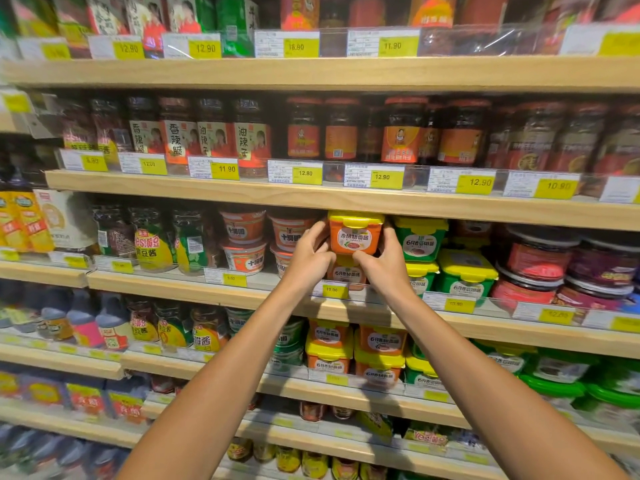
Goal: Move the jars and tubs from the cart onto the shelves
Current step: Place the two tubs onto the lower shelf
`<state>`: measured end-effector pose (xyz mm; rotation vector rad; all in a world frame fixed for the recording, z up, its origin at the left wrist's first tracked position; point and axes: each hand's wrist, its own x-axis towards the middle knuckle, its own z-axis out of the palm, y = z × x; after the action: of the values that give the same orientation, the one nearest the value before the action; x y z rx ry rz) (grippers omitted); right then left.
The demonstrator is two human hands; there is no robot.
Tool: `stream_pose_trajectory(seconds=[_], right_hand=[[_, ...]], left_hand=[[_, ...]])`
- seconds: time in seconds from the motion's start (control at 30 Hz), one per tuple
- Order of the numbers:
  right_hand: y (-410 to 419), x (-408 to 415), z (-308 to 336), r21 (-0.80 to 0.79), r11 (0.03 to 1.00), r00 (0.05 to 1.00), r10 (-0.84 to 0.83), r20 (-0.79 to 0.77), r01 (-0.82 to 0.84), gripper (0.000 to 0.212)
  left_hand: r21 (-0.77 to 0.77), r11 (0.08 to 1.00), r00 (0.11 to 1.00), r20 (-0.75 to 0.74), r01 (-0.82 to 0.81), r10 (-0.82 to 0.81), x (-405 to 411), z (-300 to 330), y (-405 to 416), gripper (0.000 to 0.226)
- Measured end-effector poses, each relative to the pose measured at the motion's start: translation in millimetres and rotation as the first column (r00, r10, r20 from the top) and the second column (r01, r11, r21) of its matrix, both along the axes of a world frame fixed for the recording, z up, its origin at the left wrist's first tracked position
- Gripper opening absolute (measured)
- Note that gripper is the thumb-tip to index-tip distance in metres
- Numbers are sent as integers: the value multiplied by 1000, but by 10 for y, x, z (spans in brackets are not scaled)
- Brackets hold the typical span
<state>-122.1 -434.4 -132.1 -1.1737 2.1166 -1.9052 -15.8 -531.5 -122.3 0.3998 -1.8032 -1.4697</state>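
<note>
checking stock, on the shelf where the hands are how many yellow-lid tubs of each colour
orange tubs: 2, one held by left hand and right hand
green tubs: 3
total: 5

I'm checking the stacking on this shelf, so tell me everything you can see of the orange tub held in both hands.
The orange tub is a squarish plastic container with a yellow snap-on lid, shut, and a white front label with Chinese print. It stands upright, label facing out, on top of a like orange tub below it, just under the shelf board above. The left hand grips its left side, the right hand its right lower corner. A green tub sits beside it.
</note>
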Motion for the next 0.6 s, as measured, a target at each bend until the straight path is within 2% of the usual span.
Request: stream_pose_trajectory(seconds=[0.17,0.33,0.4,0.53,0.6], right_hand=[[-115,-85,4,74,997,998,23,63,-28,42],[-168,-142,-23,167,984,996,48,75,-60,45],[-141,-129,-56,152,987,995,44,85,-57,52],[-57,25,-289,110,993,996,28,85,-38,69],[-70,33,-455,88,995,996,30,87,-38,88]], left_hand=[[-30,1000,998,65,-3,5,-122,-39,-50,67],[-13,1000,998,52,-25,26,-217,-123,-122,60],[-20,999,998,50,-42,43,-230,-196,-164,57],[-102,993,996,64,-53,60,-216,-419,-184,64],[-104,991,993,73,-81,89,-208,-529,-151,70]])
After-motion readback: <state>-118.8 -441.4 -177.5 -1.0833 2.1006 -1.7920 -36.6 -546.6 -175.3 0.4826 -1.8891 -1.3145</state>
